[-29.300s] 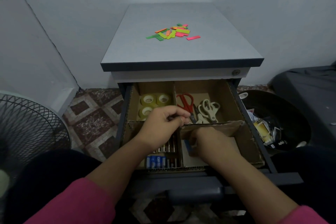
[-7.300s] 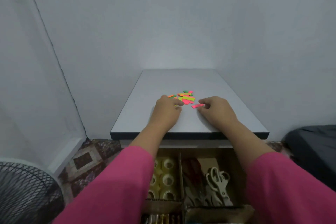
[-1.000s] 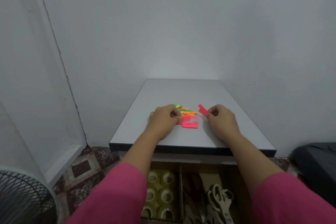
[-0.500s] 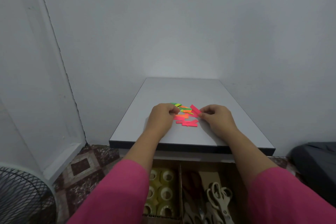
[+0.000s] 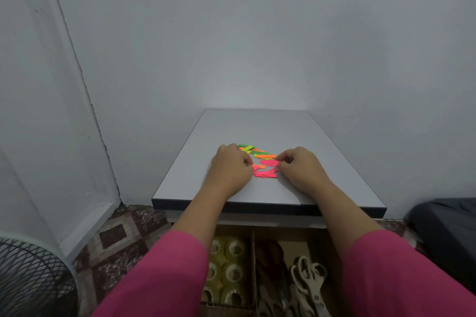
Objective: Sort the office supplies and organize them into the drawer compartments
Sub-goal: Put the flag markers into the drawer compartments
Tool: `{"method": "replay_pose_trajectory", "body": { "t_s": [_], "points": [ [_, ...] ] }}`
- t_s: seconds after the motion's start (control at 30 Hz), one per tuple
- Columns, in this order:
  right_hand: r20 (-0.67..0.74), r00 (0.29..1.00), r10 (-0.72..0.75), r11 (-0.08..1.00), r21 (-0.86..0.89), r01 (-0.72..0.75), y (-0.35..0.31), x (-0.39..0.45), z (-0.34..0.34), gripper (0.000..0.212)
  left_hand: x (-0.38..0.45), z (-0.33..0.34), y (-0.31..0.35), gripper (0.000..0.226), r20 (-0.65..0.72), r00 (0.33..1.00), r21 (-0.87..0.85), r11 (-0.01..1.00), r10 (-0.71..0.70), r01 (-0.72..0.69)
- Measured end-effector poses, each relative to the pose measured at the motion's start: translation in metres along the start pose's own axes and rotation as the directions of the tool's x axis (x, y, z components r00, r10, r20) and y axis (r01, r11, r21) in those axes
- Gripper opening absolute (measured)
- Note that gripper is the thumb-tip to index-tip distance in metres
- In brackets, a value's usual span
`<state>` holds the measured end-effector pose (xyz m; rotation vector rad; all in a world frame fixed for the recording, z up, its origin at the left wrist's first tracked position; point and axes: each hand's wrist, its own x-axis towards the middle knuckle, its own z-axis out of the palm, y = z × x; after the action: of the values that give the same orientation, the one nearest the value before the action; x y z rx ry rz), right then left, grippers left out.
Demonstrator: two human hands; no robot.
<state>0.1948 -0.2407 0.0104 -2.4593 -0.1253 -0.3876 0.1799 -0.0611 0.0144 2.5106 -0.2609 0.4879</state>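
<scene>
A small heap of coloured paper strips lies on the grey cabinet top (image 5: 257, 126): green, yellow and orange strips (image 5: 253, 151) at the back, pink strips (image 5: 265, 174) nearer me. My right hand (image 5: 300, 167) pinches a pink strip (image 5: 270, 163) at its right end, low over the pile. My left hand (image 5: 230, 167) rests curled at the pile's left edge, its fingertips on an orange and pink strip (image 5: 258, 167). Below, the open drawer shows tape rolls (image 5: 226, 269) in the left compartment and scissors (image 5: 307, 283) in the right one.
A cardboard divider (image 5: 253, 265) separates the drawer's compartments. A fan grille (image 5: 28, 278) stands at the lower left over patterned floor tiles (image 5: 116, 234). A dark object (image 5: 448, 229) sits at the right. Walls close in behind and to the left.
My right hand has brought the raised pink strip down and left onto the pink group. My left hand has stayed at the pile's left edge.
</scene>
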Motion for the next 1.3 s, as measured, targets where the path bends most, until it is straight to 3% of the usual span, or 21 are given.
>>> {"method": "replay_pose_trajectory", "body": {
  "t_s": [0.27, 0.43, 0.67, 0.8, 1.1, 1.3],
  "points": [
    [-0.027, 1.0, -0.005, 1.0, -0.004, 0.005, 0.0, 0.0, 0.002, 0.016, -0.003, -0.001, 0.003, 0.029, -0.053, 0.999, -0.013, 1.0, -0.008, 0.008],
    [-0.011, 0.999, 0.046, 0.999, 0.01, -0.046, 0.0, 0.004, 0.003, 0.01, -0.002, 0.001, 0.0, 0.021, -0.009, 1.0, 0.043, 0.999, 0.025, -0.025],
    [0.036, 0.997, 0.07, 0.997, -0.027, -0.069, -0.005, 0.006, 0.001, 0.011, 0.001, 0.0, -0.002, 0.009, 0.021, 0.999, -0.077, 0.996, -0.032, 0.033],
    [0.015, 0.998, 0.063, 0.998, -0.005, -0.063, -0.005, 0.004, 0.0, 0.01, -0.003, -0.007, 0.002, 0.011, 0.049, 0.999, -0.275, 0.961, 0.003, 0.011],
    [0.019, 0.995, 0.096, 0.991, 0.091, -0.097, -0.003, 0.002, -0.001, 0.007, -0.005, -0.003, 0.006, 0.017, 0.119, 0.991, -0.052, 0.997, 0.066, -0.06],
    [0.174, 0.973, 0.149, 0.985, 0.058, -0.161, -0.012, 0.003, -0.018, 0.005, -0.01, -0.005, 0.006, 0.009, 0.137, 0.991, -0.077, 0.997, 0.004, 0.006]
  ]
}}
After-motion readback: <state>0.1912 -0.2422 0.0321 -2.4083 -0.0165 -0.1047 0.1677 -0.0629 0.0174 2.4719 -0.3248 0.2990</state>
